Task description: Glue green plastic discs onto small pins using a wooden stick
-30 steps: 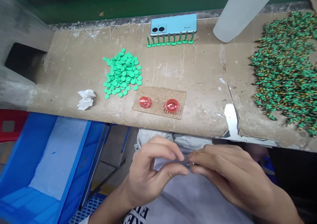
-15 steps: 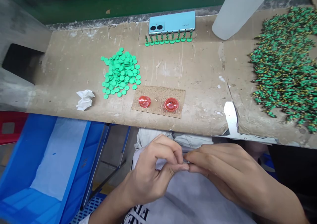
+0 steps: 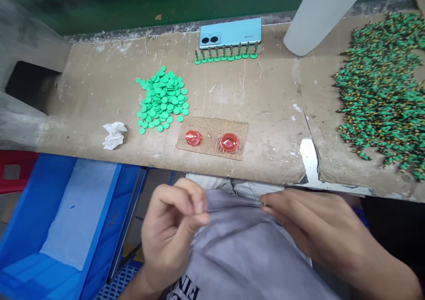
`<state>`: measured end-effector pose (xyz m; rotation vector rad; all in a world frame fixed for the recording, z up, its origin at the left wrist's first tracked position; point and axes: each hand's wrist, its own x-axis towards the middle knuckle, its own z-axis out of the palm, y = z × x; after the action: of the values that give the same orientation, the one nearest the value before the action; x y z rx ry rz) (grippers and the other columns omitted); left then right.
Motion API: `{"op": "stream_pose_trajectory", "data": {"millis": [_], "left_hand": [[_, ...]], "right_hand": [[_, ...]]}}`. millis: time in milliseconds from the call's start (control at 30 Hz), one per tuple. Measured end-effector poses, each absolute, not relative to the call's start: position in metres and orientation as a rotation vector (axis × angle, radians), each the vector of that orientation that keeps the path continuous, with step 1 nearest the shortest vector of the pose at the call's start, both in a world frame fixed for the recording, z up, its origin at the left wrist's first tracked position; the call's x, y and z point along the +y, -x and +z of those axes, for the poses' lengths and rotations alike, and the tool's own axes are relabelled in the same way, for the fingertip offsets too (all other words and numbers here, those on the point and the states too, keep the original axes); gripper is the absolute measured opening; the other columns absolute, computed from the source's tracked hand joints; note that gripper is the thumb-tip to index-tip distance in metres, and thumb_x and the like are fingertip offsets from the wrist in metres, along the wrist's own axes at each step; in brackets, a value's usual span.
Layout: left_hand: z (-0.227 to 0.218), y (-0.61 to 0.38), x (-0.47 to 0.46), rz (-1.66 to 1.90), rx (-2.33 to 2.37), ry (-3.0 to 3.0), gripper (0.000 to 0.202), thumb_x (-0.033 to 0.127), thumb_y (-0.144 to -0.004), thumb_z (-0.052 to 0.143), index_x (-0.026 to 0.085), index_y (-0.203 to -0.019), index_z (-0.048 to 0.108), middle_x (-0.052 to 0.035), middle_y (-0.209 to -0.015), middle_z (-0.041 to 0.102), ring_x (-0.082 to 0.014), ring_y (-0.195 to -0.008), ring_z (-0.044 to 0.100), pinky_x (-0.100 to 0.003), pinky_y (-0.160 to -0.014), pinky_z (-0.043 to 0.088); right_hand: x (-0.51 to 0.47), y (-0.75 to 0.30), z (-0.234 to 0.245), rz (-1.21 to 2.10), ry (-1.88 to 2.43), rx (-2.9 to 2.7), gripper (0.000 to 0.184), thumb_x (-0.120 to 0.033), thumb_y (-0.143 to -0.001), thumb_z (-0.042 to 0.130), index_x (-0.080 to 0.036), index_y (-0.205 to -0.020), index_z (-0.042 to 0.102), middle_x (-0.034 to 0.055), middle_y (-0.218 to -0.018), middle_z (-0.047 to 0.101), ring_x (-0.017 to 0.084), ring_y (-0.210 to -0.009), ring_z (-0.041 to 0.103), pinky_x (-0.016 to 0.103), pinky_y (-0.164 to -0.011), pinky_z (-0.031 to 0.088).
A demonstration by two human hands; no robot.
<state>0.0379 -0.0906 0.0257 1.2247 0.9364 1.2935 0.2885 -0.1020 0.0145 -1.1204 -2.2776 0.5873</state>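
Note:
Over my lap, in front of the table edge, both hands are at the grey shirt [image 3: 245, 247] I wear. My left hand [image 3: 175, 225] is closed in a pinch at the shirt's upper edge, its outline slightly blurred. Opposite it, my right hand [image 3: 312, 229] pinches the same fabric with thumb and forefinger. Folds stretch across the cloth between the two hands. Nearest on the table lies a cardboard piece [image 3: 212, 127] bearing two small red dishes, one at left [image 3: 193, 138] and one at right [image 3: 229, 142].
Green discs [image 3: 162, 98] lie heaped left of centre, beside crumpled white tissue [image 3: 114, 135]. Several small figures on green bases [image 3: 230, 54] line up before a light-blue phone [image 3: 232, 32]. Many green figures [image 3: 381, 92] cover the right side. A white post [image 3: 322, 17] and blue bin [image 3: 66, 216] flank the space.
My hands were together; now they are apart, the left moved left and the right slightly right. Shirt fabric now spans the gap between them.

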Motion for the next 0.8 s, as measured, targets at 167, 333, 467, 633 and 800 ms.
{"op": "stream_pose_trajectory", "data": {"millis": [167,333,467,633,800], "left_hand": [[0.017,-0.047,-0.095,1.153,0.868,-1.44,0.037,0.008,-0.09,0.081,0.023,-0.113,0.057,-0.0014,-0.1,0.069,-0.0143,-0.091,0.067,-0.028,-0.085,0.057],[0.009,-0.054,-0.096,1.155,0.84,-1.483,0.039,0.005,-0.089,0.08,0.022,-0.114,0.056,-0.0021,-0.101,0.07,-0.0142,-0.09,0.068,-0.028,-0.085,0.058],[0.01,-0.054,-0.094,1.143,0.813,-1.479,0.036,0.003,-0.09,0.078,0.023,-0.111,0.055,-0.0003,-0.095,0.069,-0.0136,-0.085,0.066,-0.028,-0.081,0.057],[0.012,-0.053,-0.092,1.111,0.795,-1.522,0.033,0.001,-0.092,0.073,0.023,-0.107,0.054,0.0001,-0.092,0.064,-0.014,-0.085,0.065,-0.027,-0.077,0.055],[0.012,-0.05,-0.085,1.03,0.712,-1.801,0.028,-0.006,-0.094,0.059,0.021,-0.1,0.052,-0.0017,-0.091,0.065,-0.0143,-0.085,0.063,-0.029,-0.08,0.054]], "right_hand": [[-0.101,-0.269,0.022,0.761,1.049,-2.203,0.011,-0.017,-0.11,0.049,-0.017,-0.109,0.059,-0.0001,-0.082,0.069,0.013,-0.067,0.065,0.029,-0.06,0.046],[-0.101,-0.266,0.027,0.785,1.048,-2.24,0.014,-0.015,-0.109,0.045,-0.017,-0.113,0.059,0.0007,-0.084,0.069,0.015,-0.07,0.067,0.029,-0.061,0.048],[-0.1,-0.268,0.027,0.805,1.024,-2.263,0.016,-0.013,-0.108,0.045,-0.016,-0.113,0.06,0.0015,-0.083,0.07,0.015,-0.068,0.066,0.028,-0.06,0.046],[-0.099,-0.269,0.029,0.846,1.011,-2.301,0.022,-0.01,-0.106,0.042,-0.016,-0.11,0.062,0.0029,-0.082,0.069,0.016,-0.068,0.064,0.029,-0.061,0.044],[-0.1,-0.269,0.031,0.938,1.0,-2.362,0.023,-0.005,-0.103,0.041,-0.017,-0.102,0.06,0.0006,-0.079,0.063,0.016,-0.064,0.057,0.031,-0.059,0.038]]}}
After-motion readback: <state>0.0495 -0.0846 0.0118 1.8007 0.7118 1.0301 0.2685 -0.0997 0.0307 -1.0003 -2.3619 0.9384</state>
